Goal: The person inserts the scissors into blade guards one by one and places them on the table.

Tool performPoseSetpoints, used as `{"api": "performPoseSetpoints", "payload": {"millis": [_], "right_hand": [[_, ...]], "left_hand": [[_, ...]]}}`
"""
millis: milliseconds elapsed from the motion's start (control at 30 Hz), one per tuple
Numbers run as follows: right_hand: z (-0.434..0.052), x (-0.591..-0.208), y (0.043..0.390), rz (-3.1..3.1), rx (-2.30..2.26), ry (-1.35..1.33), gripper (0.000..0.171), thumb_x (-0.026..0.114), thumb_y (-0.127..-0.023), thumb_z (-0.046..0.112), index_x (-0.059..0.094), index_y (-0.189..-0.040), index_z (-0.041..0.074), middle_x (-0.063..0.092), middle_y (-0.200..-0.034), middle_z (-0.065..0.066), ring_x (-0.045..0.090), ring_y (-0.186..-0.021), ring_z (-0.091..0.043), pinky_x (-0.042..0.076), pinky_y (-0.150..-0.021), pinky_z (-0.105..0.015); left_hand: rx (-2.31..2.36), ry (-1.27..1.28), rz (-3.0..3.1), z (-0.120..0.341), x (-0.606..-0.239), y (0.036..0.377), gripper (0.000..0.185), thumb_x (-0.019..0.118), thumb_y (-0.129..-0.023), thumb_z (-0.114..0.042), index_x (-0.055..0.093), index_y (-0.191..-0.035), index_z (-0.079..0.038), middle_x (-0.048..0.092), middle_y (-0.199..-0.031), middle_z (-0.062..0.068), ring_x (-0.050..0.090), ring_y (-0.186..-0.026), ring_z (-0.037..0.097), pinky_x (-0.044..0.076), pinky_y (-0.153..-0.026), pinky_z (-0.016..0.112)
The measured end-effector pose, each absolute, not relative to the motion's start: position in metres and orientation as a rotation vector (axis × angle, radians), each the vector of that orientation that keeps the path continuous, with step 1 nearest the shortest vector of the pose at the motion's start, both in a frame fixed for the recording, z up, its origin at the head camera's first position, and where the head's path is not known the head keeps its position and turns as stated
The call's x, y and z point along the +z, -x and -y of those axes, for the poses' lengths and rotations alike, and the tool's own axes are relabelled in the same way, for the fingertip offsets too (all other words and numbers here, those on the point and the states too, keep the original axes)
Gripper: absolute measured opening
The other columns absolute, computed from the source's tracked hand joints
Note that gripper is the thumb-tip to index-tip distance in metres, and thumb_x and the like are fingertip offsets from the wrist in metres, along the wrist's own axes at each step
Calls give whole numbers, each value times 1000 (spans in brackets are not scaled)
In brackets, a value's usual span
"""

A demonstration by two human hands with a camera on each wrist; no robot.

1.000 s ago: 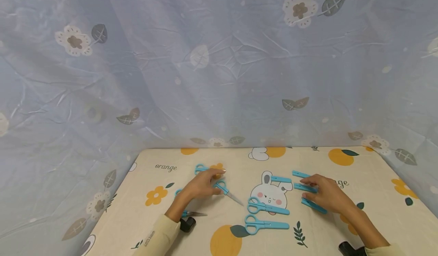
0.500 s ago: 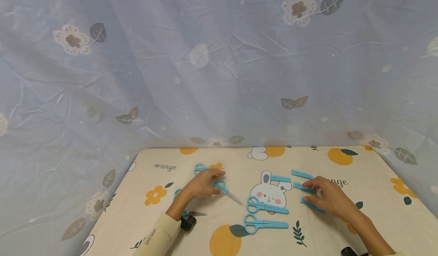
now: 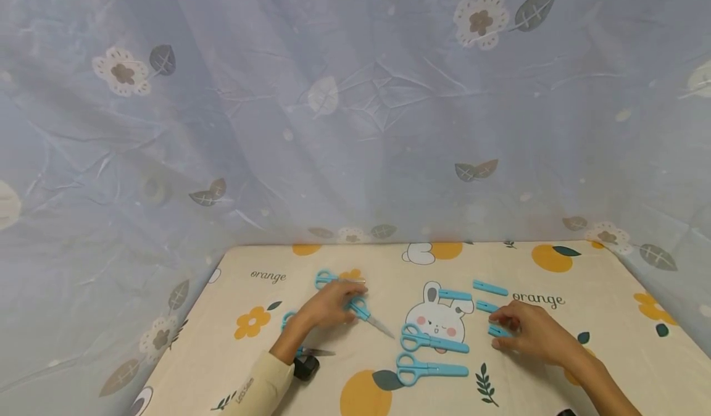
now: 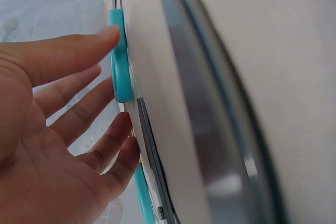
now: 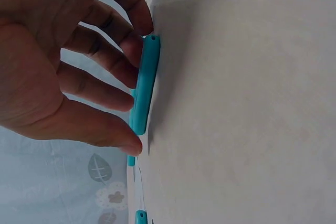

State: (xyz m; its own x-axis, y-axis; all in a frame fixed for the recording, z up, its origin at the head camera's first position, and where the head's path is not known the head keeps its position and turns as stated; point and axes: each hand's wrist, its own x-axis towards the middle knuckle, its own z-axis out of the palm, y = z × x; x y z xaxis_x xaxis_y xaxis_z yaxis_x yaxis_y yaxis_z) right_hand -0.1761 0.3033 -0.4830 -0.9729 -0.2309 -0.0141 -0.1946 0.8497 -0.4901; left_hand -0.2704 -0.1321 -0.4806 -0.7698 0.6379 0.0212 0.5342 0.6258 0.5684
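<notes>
Capped: two blue plastic scissors (image 3: 433,339).
Uncapped: scissors (image 3: 363,313) under my flat left hand (image 3: 328,308).
Cap: blue plastic sheath (image 5: 144,90), pinched by my right hand (image 3: 528,332).

The desk (image 3: 600,292) wore a cream cloth printed with oranges, yellow flowers, dark leaves and a white rabbit. The scissors (image 3: 433,341) and blade caps (image 3: 490,289) were light blue. The backdrop (image 3: 355,107) was pale blue with white flowers and grey leaves.
</notes>
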Motion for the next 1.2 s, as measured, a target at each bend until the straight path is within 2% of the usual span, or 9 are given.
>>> {"api": "performPoseSetpoints", "payload": {"millis": [233, 533, 767, 967, 1200], "right_hand": [[-302, -479, 178, -2924, -724, 253, 44, 98, -77, 29, 82, -114, 11, 63, -92, 5, 52, -85, -14, 43, -69, -25], [-302, -477, 178, -2875, -790, 186, 38, 97, -78, 22, 83, -112, 12, 67, -92, 5, 54, -84, -15, 44, -66, -23], [-304, -481, 177, -2867, -829, 220, 29, 95, -80, 16, 84, -107, 14, 69, -92, 7, 54, -79, -9, 46, -65, -21], [-304, -483, 175, -2894, -830, 318, 24, 93, -82, 18, 84, -105, 17, 66, -90, 8, 50, -77, -4, 44, -65, -22], [-305, -482, 173, -2916, -860, 402, 22, 88, -88, 24, 83, -109, 19, 72, -97, 12, 57, -83, 4, 55, -73, -22]], "left_hand": [[887, -959, -2657, 133, -484, 267, 63, 85, -84, 6, 65, -143, 0, 68, -144, 16, 65, -135, 37, 56, -113, 50], [900, -975, -2702, 130, -482, 264, 63, 83, -78, 15, 69, -137, 0, 71, -139, 15, 67, -127, 36, 58, -109, 51], [910, -955, -2718, 127, -485, 261, 62, 79, -76, 20, 71, -134, 0, 71, -139, 16, 67, -128, 38, 59, -108, 51], [907, -943, -2726, 125, -484, 260, 63, 68, -74, 24, 73, -131, -1, 74, -134, 14, 68, -126, 36, 60, -107, 48], [875, -943, -2727, 125, -482, 261, 67, 68, -69, 19, 75, -130, -7, 77, -122, 11, 69, -114, 26, 60, -97, 35]]}}
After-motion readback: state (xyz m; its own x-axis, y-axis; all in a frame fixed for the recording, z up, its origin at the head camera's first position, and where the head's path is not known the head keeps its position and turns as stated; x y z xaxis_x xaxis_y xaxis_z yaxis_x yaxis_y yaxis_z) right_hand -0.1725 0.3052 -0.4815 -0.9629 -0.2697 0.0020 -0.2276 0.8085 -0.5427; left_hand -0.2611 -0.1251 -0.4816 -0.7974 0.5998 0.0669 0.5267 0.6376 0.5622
